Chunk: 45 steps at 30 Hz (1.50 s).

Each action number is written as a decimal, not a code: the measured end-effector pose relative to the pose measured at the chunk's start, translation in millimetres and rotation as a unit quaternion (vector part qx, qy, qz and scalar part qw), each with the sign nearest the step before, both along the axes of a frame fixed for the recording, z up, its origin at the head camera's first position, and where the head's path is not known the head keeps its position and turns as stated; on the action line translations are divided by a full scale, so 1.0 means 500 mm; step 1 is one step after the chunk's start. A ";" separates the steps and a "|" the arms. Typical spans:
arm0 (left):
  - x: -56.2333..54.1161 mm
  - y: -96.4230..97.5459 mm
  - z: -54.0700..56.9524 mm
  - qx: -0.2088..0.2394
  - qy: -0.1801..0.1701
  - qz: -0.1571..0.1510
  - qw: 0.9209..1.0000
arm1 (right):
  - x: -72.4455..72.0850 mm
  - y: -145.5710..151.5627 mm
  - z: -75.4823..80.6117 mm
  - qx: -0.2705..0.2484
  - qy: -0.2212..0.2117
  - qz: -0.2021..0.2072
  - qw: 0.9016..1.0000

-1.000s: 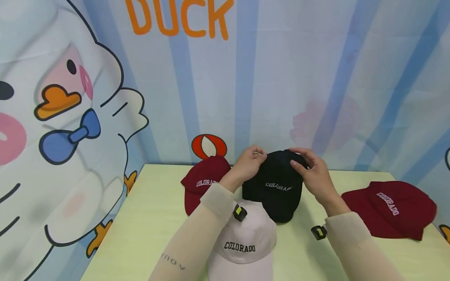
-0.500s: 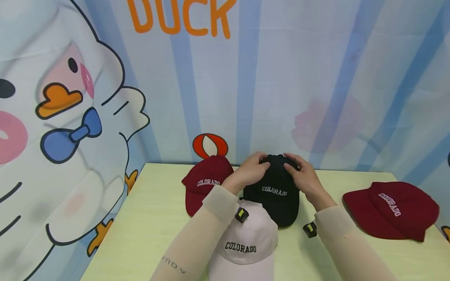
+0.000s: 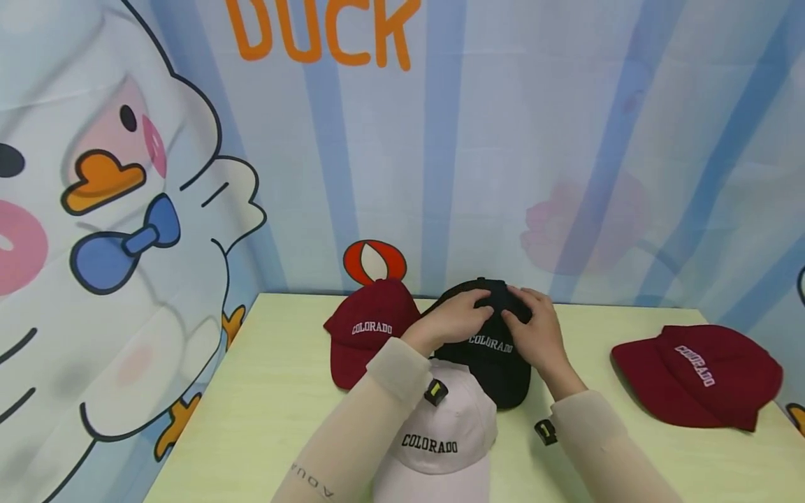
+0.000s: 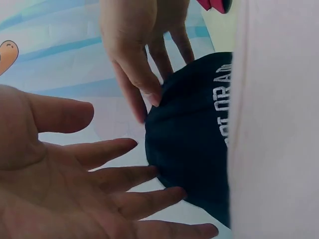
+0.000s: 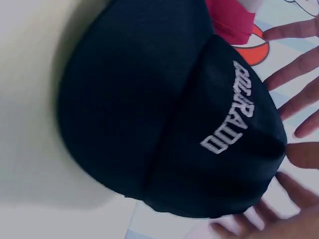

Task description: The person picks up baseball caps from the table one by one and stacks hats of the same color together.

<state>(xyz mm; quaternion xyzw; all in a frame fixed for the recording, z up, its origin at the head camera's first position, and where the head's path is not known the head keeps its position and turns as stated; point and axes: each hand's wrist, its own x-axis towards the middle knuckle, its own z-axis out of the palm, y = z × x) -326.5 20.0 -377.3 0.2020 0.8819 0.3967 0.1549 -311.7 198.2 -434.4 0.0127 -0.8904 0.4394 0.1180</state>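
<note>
A black baseball cap (image 3: pixel 512 384) lettered COLORADO stands behind a pale pink-white cap (image 3: pixel 440 419), which overlaps it in the head view. My left hand (image 3: pixel 458 318) is at the crown's left side; in the left wrist view its fingers (image 4: pixel 129 177) are straight and spread, tips right at the crown's edge. At the crown's upper right is my right hand (image 3: pixel 541 334), thumb on the front and fairly straight fingers along the edge. The right wrist view shows the black cap's brim (image 5: pixel 129 99) and white lettering, with both hands' fingertips around the crown.
A dark red cap (image 3: pixel 371 314) stands to the left of the black one, near the table's back edge. Another dark red cap (image 3: pixel 704 377) lies at the right end of the pale yellow table (image 3: pixel 251 419). A cartoon duck backdrop (image 3: pixel 490 140) rises behind.
The black cap has come down and slightly toward me, left of where it was. Both hands have moved down with it, the right hand also leftward, and they are closer together.
</note>
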 end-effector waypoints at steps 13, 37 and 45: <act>0.008 -0.004 -0.012 -0.023 -0.032 0.002 0.999 | -0.016 0.002 -0.029 -0.006 -0.106 0.116 0.988; 0.111 0.085 0.049 0.059 0.028 -0.006 0.998 | 0.109 0.117 -0.009 -0.097 -0.063 0.055 0.992; 0.160 0.163 0.029 0.117 0.068 0.040 0.990 | 0.177 0.218 -0.019 -0.083 -0.052 -0.010 0.995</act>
